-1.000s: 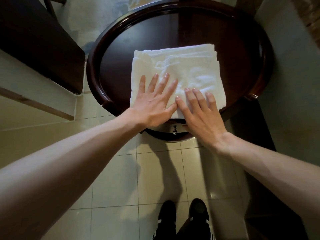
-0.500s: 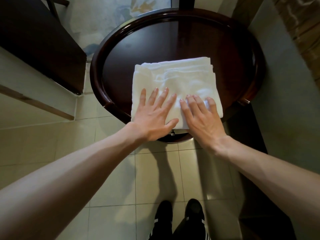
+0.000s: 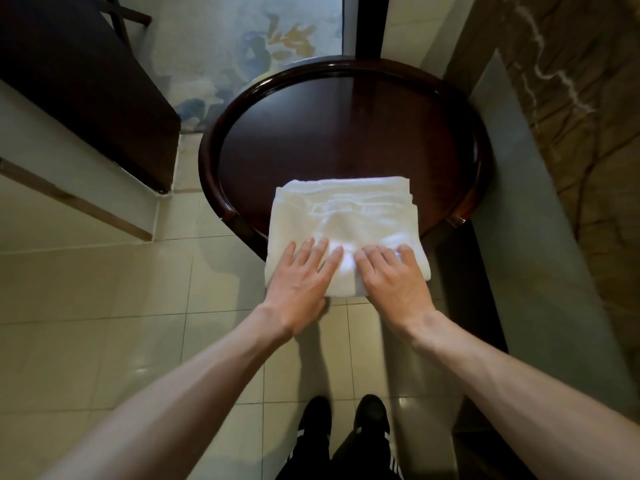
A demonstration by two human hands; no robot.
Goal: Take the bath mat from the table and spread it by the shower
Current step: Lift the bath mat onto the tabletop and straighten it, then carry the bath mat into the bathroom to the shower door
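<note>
Pressing flat on the folded white bath mat (image 3: 346,213), the left hand (image 3: 301,277) and right hand (image 3: 393,277) lay side by side, fingers straight. The mat overhung the near edge of the dark round table (image 3: 215,161). It looked soft, thick, floppy: best gripped under that overhanging edge.

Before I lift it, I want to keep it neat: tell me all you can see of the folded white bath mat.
The folded white bath mat is a thick rectangle of several layers, the stacked fold edges showing at its far side. It lies flat on the round dark wooden table, its near edge overhanging the rim. The left hand and right hand rest on its near part, fingers straight.
</note>
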